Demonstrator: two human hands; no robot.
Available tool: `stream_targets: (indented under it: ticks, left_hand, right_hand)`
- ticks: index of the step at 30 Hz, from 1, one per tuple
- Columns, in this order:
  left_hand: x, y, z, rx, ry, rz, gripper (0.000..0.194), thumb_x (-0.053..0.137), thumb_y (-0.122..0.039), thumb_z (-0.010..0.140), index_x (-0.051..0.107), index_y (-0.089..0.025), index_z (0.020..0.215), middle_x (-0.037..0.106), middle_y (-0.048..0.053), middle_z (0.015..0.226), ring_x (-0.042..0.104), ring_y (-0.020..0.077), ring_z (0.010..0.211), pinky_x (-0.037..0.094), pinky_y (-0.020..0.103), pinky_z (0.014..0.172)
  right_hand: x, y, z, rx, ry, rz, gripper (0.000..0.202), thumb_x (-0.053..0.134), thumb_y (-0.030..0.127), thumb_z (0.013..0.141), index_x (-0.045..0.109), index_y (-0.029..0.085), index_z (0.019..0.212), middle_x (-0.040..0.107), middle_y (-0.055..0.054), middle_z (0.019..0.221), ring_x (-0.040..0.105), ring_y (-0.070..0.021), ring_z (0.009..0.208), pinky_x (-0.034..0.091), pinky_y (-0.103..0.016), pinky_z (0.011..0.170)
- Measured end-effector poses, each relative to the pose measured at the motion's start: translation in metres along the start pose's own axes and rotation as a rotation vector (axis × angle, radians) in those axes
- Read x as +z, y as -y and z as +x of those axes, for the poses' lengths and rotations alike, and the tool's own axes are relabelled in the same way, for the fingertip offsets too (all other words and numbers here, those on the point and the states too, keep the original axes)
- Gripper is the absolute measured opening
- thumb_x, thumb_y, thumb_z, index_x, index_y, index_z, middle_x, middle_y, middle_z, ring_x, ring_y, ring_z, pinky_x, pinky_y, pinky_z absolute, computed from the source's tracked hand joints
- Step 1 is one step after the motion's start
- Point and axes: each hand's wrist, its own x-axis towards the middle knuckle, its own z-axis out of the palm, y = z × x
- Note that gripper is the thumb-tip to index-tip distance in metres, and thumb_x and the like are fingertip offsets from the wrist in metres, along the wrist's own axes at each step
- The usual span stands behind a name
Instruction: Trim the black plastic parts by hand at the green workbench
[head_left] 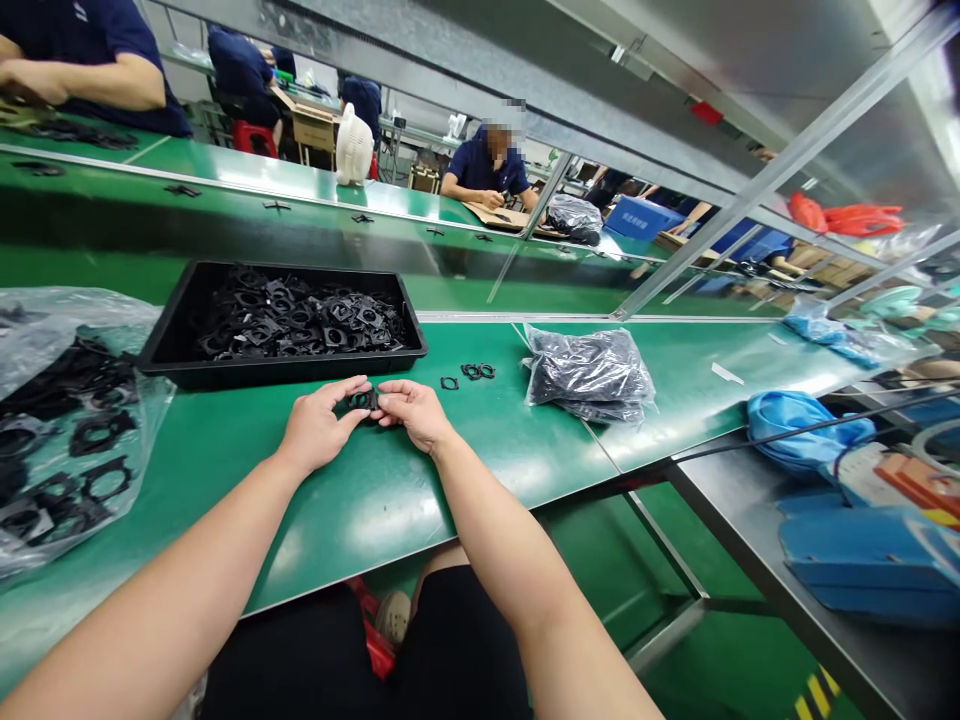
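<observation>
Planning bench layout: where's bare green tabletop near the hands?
Free: green tabletop between left forearm and right forearm; between right forearm and filled bag, nearer than the loose parts; between filled bag and white scrap. Crowded: left end, large clear bag crowding black tray; loose parts beside right hand.

Fingertips point(361, 383) of the left hand point(312, 428) and right hand point(420, 412) partly hide a black ring-shaped part point(363, 401). Left of them, the picture's edge crops a clear plastic bag point(34, 365); beyond them, a co-worker's head point(504, 118) is blurred.
</observation>
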Motion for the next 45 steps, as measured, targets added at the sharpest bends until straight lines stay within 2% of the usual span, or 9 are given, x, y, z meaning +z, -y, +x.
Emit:
stream_targets:
  ticks: [3, 7, 21, 28, 30, 32, 35, 38, 45]
  left_hand:
    - [-0.002, -0.006, -0.002, 0.095, -0.047, 0.03, 0.043, 0.062, -0.032, 0.077, 0.06, -0.022, 0.119, 0.068, 0.005, 0.113, 0.061, 0.0207, 0.106, 0.043, 0.037, 0.1]
    - [-0.002, -0.01, -0.003, 0.18, -0.004, 0.072, 0.042, 0.061, -0.031, 0.078, 0.061, -0.024, 0.119, 0.068, 0.004, 0.112, 0.059, 0.0211, 0.108, 0.045, 0.036, 0.098]
    - [-0.002, -0.008, -0.001, 0.148, 0.008, 0.088, 0.045, 0.061, -0.033, 0.078, 0.059, -0.024, 0.122, 0.068, 0.004, 0.113, 0.059, 0.0217, 0.109, 0.044, 0.037, 0.099]
    - [-0.001, -0.007, -0.003, 0.148, 0.003, 0.075, 0.04, 0.063, -0.029, 0.076, 0.063, -0.026, 0.117, 0.067, 0.004, 0.114, 0.057, 0.0236, 0.11, 0.043, 0.041, 0.1]
    - [0.001, -0.007, -0.002, 0.097, -0.035, -0.002, 0.045, 0.066, -0.033, 0.073, 0.061, -0.024, 0.118, 0.062, 0.007, 0.121, 0.056, 0.0248, 0.111, 0.045, 0.043, 0.099]
    - [0.003, -0.006, 0.0, -0.035, -0.081, -0.181, 0.053, 0.07, -0.038, 0.069, 0.059, -0.02, 0.118, 0.06, 0.011, 0.122, 0.059, 0.0249, 0.107, 0.05, 0.043, 0.092]
    - [0.005, -0.003, 0.004, -0.311, -0.058, -0.493, 0.054, 0.072, -0.045, 0.065, 0.062, -0.013, 0.107, 0.067, 0.011, 0.099, 0.065, 0.0205, 0.084, 0.055, 0.039, 0.079]
    - [0.007, 0.0, 0.007, -0.489, -0.016, -0.625, 0.047, 0.075, -0.047, 0.06, 0.067, -0.011, 0.089, 0.069, 0.007, 0.078, 0.063, 0.0152, 0.064, 0.055, 0.035, 0.067]
    - [0.008, 0.001, 0.007, -0.598, -0.035, -0.713, 0.041, 0.079, -0.041, 0.053, 0.069, -0.011, 0.079, 0.069, 0.005, 0.07, 0.063, 0.0142, 0.061, 0.051, 0.027, 0.056]
  right_hand:
    - [0.0, 0.0, 0.0, -0.015, -0.009, 0.002, 0.044, 0.082, 0.027, 0.056, 0.061, 0.014, 0.091, 0.067, 0.0, 0.059, 0.064, -0.0107, 0.054, 0.049, -0.018, 0.049]
    - [0.002, 0.001, -0.002, -0.039, 0.022, -0.033, 0.043, 0.081, 0.028, 0.057, 0.062, 0.015, 0.094, 0.069, 0.0, 0.067, 0.062, -0.0091, 0.056, 0.048, -0.017, 0.05]
    - [0.003, 0.007, -0.007, -0.037, 0.053, 0.063, 0.05, 0.082, 0.026, 0.055, 0.061, 0.017, 0.099, 0.07, 0.001, 0.069, 0.058, -0.0081, 0.055, 0.044, -0.017, 0.048]
    - [0.005, 0.005, -0.005, -0.059, 0.064, -0.004, 0.04, 0.081, 0.027, 0.056, 0.066, 0.016, 0.092, 0.071, -0.003, 0.08, 0.062, -0.0105, 0.065, 0.045, -0.017, 0.049]
    - [0.005, 0.004, -0.004, -0.064, 0.038, 0.014, 0.038, 0.081, 0.027, 0.056, 0.066, 0.016, 0.089, 0.072, -0.003, 0.079, 0.062, -0.01, 0.064, 0.045, -0.017, 0.05]
    - [0.004, 0.004, -0.004, -0.064, 0.016, 0.031, 0.038, 0.081, 0.027, 0.056, 0.067, 0.016, 0.089, 0.072, -0.003, 0.077, 0.061, -0.0094, 0.062, 0.046, -0.018, 0.05]
    - [0.003, 0.005, -0.003, -0.076, 0.004, 0.016, 0.037, 0.081, 0.027, 0.056, 0.067, 0.016, 0.088, 0.071, -0.002, 0.076, 0.061, -0.0094, 0.062, 0.045, -0.018, 0.05]
    - [0.003, 0.004, -0.003, -0.097, 0.003, -0.02, 0.034, 0.08, 0.026, 0.057, 0.068, 0.016, 0.088, 0.072, -0.003, 0.077, 0.062, -0.0101, 0.064, 0.046, -0.018, 0.052]
    - [0.004, 0.0, -0.004, -0.13, 0.009, -0.09, 0.033, 0.079, 0.026, 0.058, 0.069, 0.016, 0.088, 0.072, -0.003, 0.078, 0.065, -0.0125, 0.07, 0.047, -0.019, 0.053]
